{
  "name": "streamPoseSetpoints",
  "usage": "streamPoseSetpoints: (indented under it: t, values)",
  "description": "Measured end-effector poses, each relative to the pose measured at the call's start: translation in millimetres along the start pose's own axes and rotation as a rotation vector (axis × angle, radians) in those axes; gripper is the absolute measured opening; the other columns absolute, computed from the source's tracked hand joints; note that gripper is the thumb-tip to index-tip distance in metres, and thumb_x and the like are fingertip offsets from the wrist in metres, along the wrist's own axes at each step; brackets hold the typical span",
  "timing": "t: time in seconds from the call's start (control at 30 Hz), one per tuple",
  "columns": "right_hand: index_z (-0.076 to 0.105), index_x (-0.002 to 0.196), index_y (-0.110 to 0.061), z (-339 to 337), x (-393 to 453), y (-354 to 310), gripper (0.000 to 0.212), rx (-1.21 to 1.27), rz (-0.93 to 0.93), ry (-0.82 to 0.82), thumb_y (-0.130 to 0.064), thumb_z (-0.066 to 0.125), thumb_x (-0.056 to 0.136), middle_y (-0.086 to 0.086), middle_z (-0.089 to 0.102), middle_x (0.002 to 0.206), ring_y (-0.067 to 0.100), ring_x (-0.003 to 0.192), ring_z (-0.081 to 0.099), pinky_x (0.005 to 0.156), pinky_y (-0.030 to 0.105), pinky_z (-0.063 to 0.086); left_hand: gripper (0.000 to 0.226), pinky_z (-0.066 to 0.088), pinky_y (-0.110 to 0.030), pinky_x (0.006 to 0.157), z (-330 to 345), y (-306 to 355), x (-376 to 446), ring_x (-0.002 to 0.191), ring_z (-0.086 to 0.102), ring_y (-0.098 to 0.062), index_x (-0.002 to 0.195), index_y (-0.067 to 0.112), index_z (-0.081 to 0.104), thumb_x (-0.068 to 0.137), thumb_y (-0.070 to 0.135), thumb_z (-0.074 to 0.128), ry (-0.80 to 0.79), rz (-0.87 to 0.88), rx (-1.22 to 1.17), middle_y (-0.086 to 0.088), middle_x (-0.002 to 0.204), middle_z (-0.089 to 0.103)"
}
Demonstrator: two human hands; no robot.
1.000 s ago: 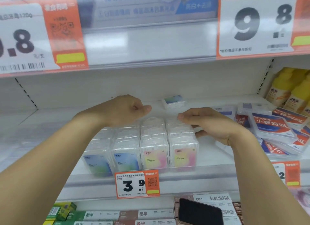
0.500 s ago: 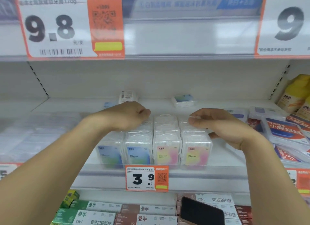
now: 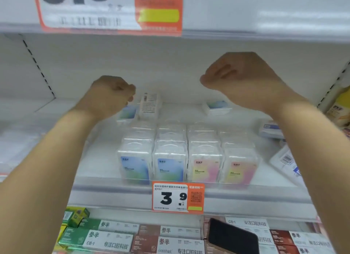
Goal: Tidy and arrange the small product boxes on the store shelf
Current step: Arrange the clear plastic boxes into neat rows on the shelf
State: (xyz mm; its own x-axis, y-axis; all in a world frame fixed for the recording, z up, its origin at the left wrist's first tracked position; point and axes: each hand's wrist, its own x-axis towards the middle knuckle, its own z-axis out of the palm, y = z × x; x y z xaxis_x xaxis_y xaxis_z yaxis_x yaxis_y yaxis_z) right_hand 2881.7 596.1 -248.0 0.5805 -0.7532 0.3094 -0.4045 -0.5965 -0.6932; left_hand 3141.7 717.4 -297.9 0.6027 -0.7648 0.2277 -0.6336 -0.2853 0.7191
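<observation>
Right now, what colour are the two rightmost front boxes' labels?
Pink-and-yellow gradient labels, clearest in the head view.

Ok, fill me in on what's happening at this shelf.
A person is tidying small clear product boxes on a store shelf. The boxes stand in four neat rows above the 3.9 price tag, blue labels on the left and pink on the right. Both hands are raised above the rows and hold nothing: the left hand hangs near an upright stray box at the back, and the right hand is above a flat stray box.
</observation>
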Motion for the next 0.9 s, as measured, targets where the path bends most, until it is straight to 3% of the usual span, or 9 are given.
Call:
streamPoseSetpoints:
  t: [0.1, 0.17, 0.33, 0.43, 0.57, 0.67, 0.77, 0.83, 0.9]
  values:
    - [0.070, 0.096, -0.026, 39.6, 40.3, -29.3, 0.037, -0.096, 0.018, -0.258, -0.059, 0.072, 0.078, -0.005, 0.074, 0.093, 0.009, 0.083, 0.072, 0.070, 0.028, 0.059, 0.016, 0.055, -0.033, 0.077, 13.6, -40.2, 1.8, 0.079, 0.068, -0.020, 0.086, 0.013, 0.070, 0.083, 0.024, 0.059, 0.212, -0.038, -0.190, -0.004, 0.089, 0.074]
    - [0.067, 0.111, -0.018, 74.8, 66.3, -29.9, 0.045, -0.105, 0.111, -0.379, -0.054, 0.069, 0.084, 0.004, 0.071, 0.105, 0.016, 0.092, 0.071, 0.081, 0.037, 0.062, 0.015, 0.049, -0.028, 0.077, 28.1, -62.4, 5.1, 0.084, 0.065, -0.022, 0.096, 0.015, 0.070, 0.085, 0.022, 0.061, 0.268, -0.057, -0.117, -0.006, 0.097, 0.071]
    - [0.026, 0.151, -0.030, 143.9, 110.7, -18.5, 0.090, -0.243, 0.243, -0.498, -0.045, 0.078, 0.079, 0.001, 0.049, 0.131, 0.025, 0.113, 0.056, 0.083, 0.042, 0.060, 0.058, 0.051, -0.044, 0.093, 53.5, -83.8, 15.4, 0.105, 0.060, -0.034, 0.125, 0.039, 0.052, 0.073, 0.053, 0.073, 0.006, -0.108, 0.083, -0.007, 0.128, 0.044]
    - [0.009, 0.156, -0.037, 170.7, 121.2, -16.7, 0.110, -0.229, 0.297, -0.510, -0.049, 0.081, 0.074, 0.003, 0.039, 0.152, 0.033, 0.120, 0.054, 0.083, 0.046, 0.060, 0.057, 0.044, -0.029, 0.092, 58.6, -89.5, 17.6, 0.110, 0.058, -0.029, 0.127, 0.026, 0.058, 0.075, 0.038, 0.078, -0.039, -0.076, 0.103, -0.010, 0.127, 0.052]
    - [0.027, 0.153, -0.021, 194.1, 126.2, -14.3, 0.098, -0.310, 0.214, -0.464, -0.041, 0.083, 0.076, 0.003, 0.039, 0.148, 0.028, 0.118, 0.053, 0.070, 0.045, 0.063, 0.052, 0.042, -0.021, 0.083, 53.4, -86.8, 14.0, 0.107, 0.062, -0.022, 0.120, 0.022, 0.065, 0.071, 0.031, 0.081, 0.033, -0.103, 0.018, -0.006, 0.126, 0.061]
    - [0.044, 0.142, -0.005, 186.1, 129.1, -14.4, 0.089, -0.335, 0.187, -0.381, -0.026, 0.090, 0.069, 0.010, 0.051, 0.136, 0.032, 0.108, 0.063, 0.076, 0.042, 0.062, 0.074, 0.037, -0.021, 0.084, 46.9, -78.6, 8.9, 0.118, 0.054, -0.024, 0.136, 0.020, 0.051, 0.069, 0.025, 0.083, 0.036, -0.114, -0.035, -0.007, 0.135, 0.052]
    - [0.062, 0.121, -0.007, 165.5, 127.0, -8.5, 0.062, -0.420, -0.005, -0.255, -0.014, 0.089, 0.065, 0.012, 0.059, 0.129, 0.026, 0.108, 0.061, 0.076, 0.028, 0.049, 0.097, 0.034, -0.021, 0.084, 39.1, -67.0, 1.0, 0.121, 0.050, -0.025, 0.147, 0.020, 0.033, 0.066, 0.023, 0.086, -0.020, -0.108, -0.053, -0.008, 0.140, 0.039]
    - [0.063, 0.116, -0.014, 149.5, 119.3, -0.9, 0.058, -0.426, -0.047, -0.304, -0.012, 0.088, 0.065, 0.010, 0.053, 0.130, 0.024, 0.108, 0.057, 0.075, 0.024, 0.044, 0.100, 0.034, -0.021, 0.084, 36.1, -59.3, -4.7, 0.115, 0.052, -0.025, 0.149, 0.018, 0.028, 0.067, 0.021, 0.085, -0.084, -0.122, -0.076, -0.006, 0.142, 0.031]
    - [0.059, 0.123, -0.020, 135.2, 109.7, 8.5, 0.066, -0.518, -0.001, -0.501, -0.020, 0.091, 0.064, 0.003, 0.049, 0.132, 0.021, 0.114, 0.053, 0.087, 0.027, 0.048, 0.087, 0.037, -0.024, 0.081, 34.6, -54.1, -10.7, 0.093, 0.053, -0.022, 0.144, 0.013, 0.035, 0.070, 0.015, 0.082, -0.126, -0.136, -0.099, -0.002, 0.136, 0.029]
